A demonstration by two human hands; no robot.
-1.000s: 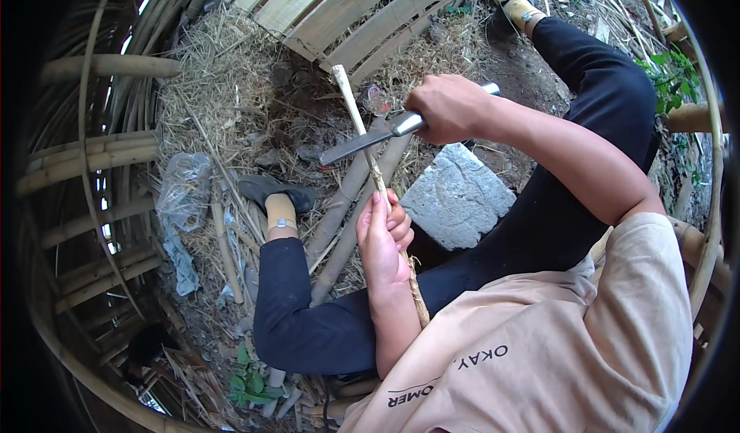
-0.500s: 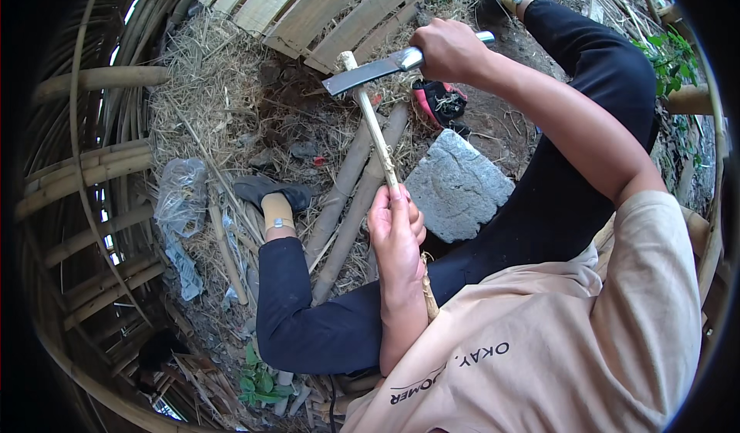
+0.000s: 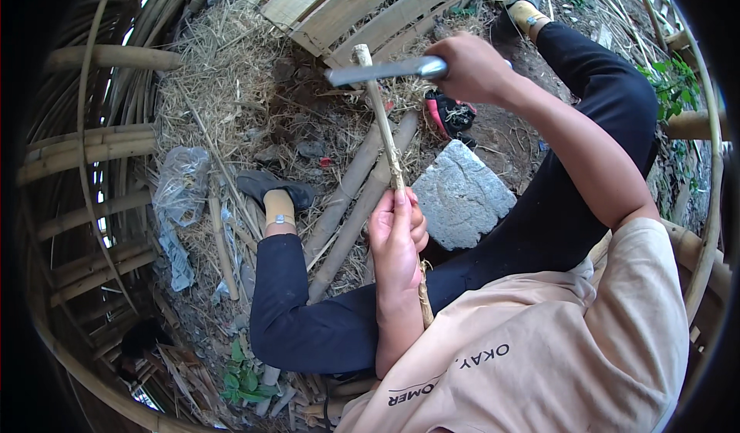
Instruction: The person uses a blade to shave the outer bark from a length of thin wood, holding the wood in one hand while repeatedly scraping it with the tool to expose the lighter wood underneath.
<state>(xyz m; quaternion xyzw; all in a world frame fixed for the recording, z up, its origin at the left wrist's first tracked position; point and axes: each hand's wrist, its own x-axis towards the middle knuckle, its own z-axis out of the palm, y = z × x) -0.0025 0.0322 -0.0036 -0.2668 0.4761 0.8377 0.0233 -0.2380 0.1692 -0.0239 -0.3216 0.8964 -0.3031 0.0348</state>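
Note:
My left hand (image 3: 398,233) is wrapped round a pale, peeled stick (image 3: 381,117), which stands up and away from me. The stick's lower part runs past my wrist toward my shirt. Higher up, my right hand (image 3: 474,67) grips the metal handle of a knife (image 3: 378,72) with a long square-ended blade. That blade lies across the stick a little below its top end, slightly blurred. Bits of loose fibre cling to the stick above my left fingers. Whether the edge touches the wood I cannot tell.
A grey stone block (image 3: 462,194) lies between my legs, beside two bamboo poles (image 3: 351,194). A black and red object (image 3: 449,115) is beyond it. Straw (image 3: 223,71) covers the ground at left, with a clear plastic bag (image 3: 183,186). A slatted wooden panel (image 3: 339,17) stands at the far side.
The blade has turned from its flat side showing to nearly edge-on, staying near the stick's top. The whole view has shifted slightly. My left hand keeps its hold.

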